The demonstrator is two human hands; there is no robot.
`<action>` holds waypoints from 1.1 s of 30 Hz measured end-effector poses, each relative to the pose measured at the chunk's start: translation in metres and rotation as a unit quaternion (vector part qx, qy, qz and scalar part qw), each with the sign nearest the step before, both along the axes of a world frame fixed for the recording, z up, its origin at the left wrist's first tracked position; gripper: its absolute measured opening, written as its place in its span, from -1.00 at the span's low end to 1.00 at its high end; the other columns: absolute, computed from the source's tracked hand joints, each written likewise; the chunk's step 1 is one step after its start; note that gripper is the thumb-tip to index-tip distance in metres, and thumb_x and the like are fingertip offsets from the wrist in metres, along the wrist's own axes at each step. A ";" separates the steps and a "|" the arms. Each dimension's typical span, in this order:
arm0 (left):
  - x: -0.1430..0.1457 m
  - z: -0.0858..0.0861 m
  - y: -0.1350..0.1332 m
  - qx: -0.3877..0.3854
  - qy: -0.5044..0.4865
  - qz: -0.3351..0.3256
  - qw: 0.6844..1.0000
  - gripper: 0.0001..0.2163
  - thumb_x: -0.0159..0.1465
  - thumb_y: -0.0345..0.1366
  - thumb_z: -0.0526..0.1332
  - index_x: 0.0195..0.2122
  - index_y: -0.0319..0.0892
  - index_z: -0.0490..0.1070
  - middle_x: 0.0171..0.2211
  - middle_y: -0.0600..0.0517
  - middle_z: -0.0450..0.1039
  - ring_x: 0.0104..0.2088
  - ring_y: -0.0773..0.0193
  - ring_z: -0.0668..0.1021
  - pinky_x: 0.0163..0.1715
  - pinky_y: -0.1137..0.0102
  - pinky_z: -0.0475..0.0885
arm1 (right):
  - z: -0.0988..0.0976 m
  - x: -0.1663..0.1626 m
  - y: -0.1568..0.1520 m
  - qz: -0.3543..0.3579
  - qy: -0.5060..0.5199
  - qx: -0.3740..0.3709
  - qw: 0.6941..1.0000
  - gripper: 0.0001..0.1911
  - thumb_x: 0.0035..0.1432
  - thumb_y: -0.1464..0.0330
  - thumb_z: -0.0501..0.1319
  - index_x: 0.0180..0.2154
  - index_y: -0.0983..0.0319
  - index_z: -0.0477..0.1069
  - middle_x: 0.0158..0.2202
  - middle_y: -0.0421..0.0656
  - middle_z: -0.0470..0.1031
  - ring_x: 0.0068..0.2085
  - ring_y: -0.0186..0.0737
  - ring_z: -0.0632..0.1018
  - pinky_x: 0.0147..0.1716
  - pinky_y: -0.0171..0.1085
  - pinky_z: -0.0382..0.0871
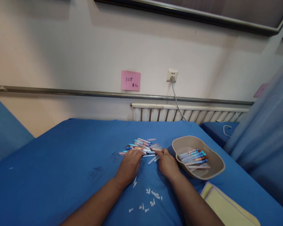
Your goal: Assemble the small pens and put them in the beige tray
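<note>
A loose pile of pens and pale pen parts (141, 145) lies on the blue sheet, some with blue or orange ends. At its near left edge is my left hand (130, 164), its fingers curled together over the pens; what they hold is hidden. On the pile's right side my right hand (168, 163) pinches a pale pen (157, 149) between thumb and forefinger. Close to the right hand stands a beige basin (214, 171) with several pens (194, 158) lying in it, blue and orange ends pointing right. Small white plastic pieces (155, 194) are scattered between my forearms.
A folded yellow cloth (226, 204) lies by my right forearm. The blue-covered bed (68, 163) reaches the wall, where a radiator (160, 113), a metal rail (89, 93), a plugged socket (172, 75) and a pink note (130, 80) show. Blue curtains (266, 131) hang at both sides.
</note>
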State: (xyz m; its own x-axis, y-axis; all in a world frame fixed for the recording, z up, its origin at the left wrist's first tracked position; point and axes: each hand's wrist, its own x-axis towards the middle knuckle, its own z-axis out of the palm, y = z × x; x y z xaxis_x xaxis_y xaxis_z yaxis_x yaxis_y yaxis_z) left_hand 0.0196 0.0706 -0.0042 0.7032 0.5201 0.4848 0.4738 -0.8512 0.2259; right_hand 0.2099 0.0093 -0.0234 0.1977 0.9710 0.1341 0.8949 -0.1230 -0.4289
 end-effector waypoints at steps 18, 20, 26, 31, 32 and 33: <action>-0.001 -0.003 0.005 -0.018 -0.028 0.013 0.999 -0.81 0.29 -0.42 -0.01 -0.17 -0.14 0.36 -0.23 -0.04 0.44 -0.19 0.16 0.42 -0.13 0.22 0.32 | 0.010 -0.009 0.000 0.045 -0.070 -0.054 0.995 -0.64 0.17 0.50 -0.05 -0.10 0.14 0.40 -0.17 -0.08 0.36 -0.29 -0.25 0.49 -0.31 -0.33 0.23; -0.002 -0.002 0.006 -0.021 -0.029 0.012 0.999 -0.81 0.29 -0.41 -0.01 -0.16 -0.14 0.36 -0.22 -0.04 0.44 -0.18 0.16 0.42 -0.12 0.21 0.32 | 0.009 -0.009 0.000 0.041 -0.049 -0.044 0.997 -0.68 0.18 0.48 -0.03 -0.15 0.14 0.41 -0.20 -0.10 0.38 -0.28 -0.24 0.49 -0.30 -0.33 0.22; -0.002 0.000 0.005 -0.034 -0.032 0.012 0.999 -0.81 0.31 -0.39 -0.01 -0.16 -0.15 0.36 -0.20 -0.05 0.44 -0.17 0.15 0.41 -0.11 0.21 0.32 | 0.004 -0.011 0.005 -0.010 -0.018 -0.016 1.000 -0.82 0.19 0.33 0.07 -0.24 0.17 0.43 -0.23 -0.11 0.41 -0.25 -0.23 0.48 -0.27 -0.34 0.22; -0.001 -0.001 0.004 -0.034 -0.032 0.006 0.999 -0.80 0.30 -0.41 0.00 -0.15 -0.15 0.36 -0.22 -0.03 0.45 -0.16 0.16 0.42 -0.10 0.22 0.33 | 0.003 -0.014 0.009 -0.030 -0.010 -0.029 0.999 -0.83 0.16 0.27 0.12 -0.27 0.17 0.44 -0.23 -0.12 0.43 -0.26 -0.24 0.49 -0.29 -0.34 0.23; -0.001 -0.001 0.003 -0.032 -0.036 0.000 0.999 -0.80 0.29 -0.41 0.00 -0.14 -0.14 0.36 -0.21 -0.03 0.45 -0.16 0.16 0.43 -0.09 0.21 0.33 | 0.003 -0.015 0.009 -0.034 -0.010 -0.034 0.999 -0.83 0.15 0.27 0.12 -0.28 0.18 0.44 -0.23 -0.12 0.44 -0.26 -0.24 0.50 -0.29 -0.35 0.23; 0.000 -0.001 0.003 -0.028 -0.044 -0.006 0.999 -0.80 0.29 -0.42 0.01 -0.13 -0.13 0.36 -0.20 -0.03 0.45 -0.15 0.17 0.43 -0.08 0.21 0.33 | 0.004 -0.015 0.010 -0.037 -0.011 -0.038 0.999 -0.83 0.14 0.27 0.13 -0.28 0.19 0.44 -0.23 -0.11 0.45 -0.26 -0.24 0.50 -0.29 -0.35 0.24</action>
